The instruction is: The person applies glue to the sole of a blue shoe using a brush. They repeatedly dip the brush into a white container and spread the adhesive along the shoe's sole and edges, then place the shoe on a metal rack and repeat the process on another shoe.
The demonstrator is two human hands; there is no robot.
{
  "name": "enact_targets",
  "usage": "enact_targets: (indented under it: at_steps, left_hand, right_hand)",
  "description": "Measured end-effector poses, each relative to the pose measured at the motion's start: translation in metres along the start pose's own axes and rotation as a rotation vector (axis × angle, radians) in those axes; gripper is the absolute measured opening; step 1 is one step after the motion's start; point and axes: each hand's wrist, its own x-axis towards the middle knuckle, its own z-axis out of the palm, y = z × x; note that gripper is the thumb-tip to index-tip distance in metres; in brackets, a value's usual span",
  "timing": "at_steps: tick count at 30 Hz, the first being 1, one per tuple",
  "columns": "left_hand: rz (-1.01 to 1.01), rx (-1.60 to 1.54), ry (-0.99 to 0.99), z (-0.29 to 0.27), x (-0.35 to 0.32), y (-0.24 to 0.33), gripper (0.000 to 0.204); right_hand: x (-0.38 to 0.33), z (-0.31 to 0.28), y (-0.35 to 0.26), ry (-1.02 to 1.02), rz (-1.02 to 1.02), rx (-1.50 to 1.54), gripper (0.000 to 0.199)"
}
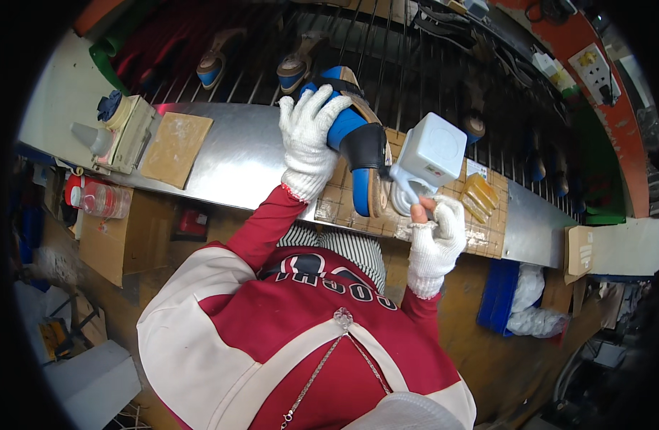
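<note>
My left hand [309,129], in a white knitted glove, is wrapped over the heel-side part of a sandal on a blue shoe last [349,127]. The sandal has black straps and a tan sole edge, and is tilted over the bench. My right hand [438,235], gloved with bare thumb and fingertip showing, pinches a thin pale stick [410,189] whose tip is close to the sandal's sole edge. Just beyond that hand stands a white square-topped container [437,149] with a round pale opening at its side. A yellowish translucent block [479,198] lies right of the container.
Under the work is a grid-marked brown board [337,208] on a metal bench [243,143]. A tan sheet [177,148] lies at left. Beyond run metal rods [408,79] bearing several more shoes on lasts [295,72]. Blue bins [499,294] stand below right.
</note>
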Motion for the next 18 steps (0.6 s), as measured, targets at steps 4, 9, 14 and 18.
enact_targets:
  at_steps: [4,9,14,18]
  left_hand:
    - [-0.082,-0.033,-0.054,0.001,0.004,0.004,0.064]
    - [-0.211,-0.138,-0.173,-0.002,0.008,0.016,0.047]
    - [-0.458,-0.391,-0.436,-0.001,0.014,0.018,0.066]
    - [-0.540,-0.463,-0.745,-0.007,0.020,0.017,0.080]
  right_hand:
    - [0.004,0.000,-0.001,-0.040,-0.028,0.097,0.018]
    - [0.020,0.002,-0.006,-0.018,-0.129,0.109,0.018]
    - [0.051,-0.002,-0.015,-0.031,-0.331,0.031,0.017]
    - [0.072,-0.003,-0.020,-0.082,-0.344,0.051,0.020]
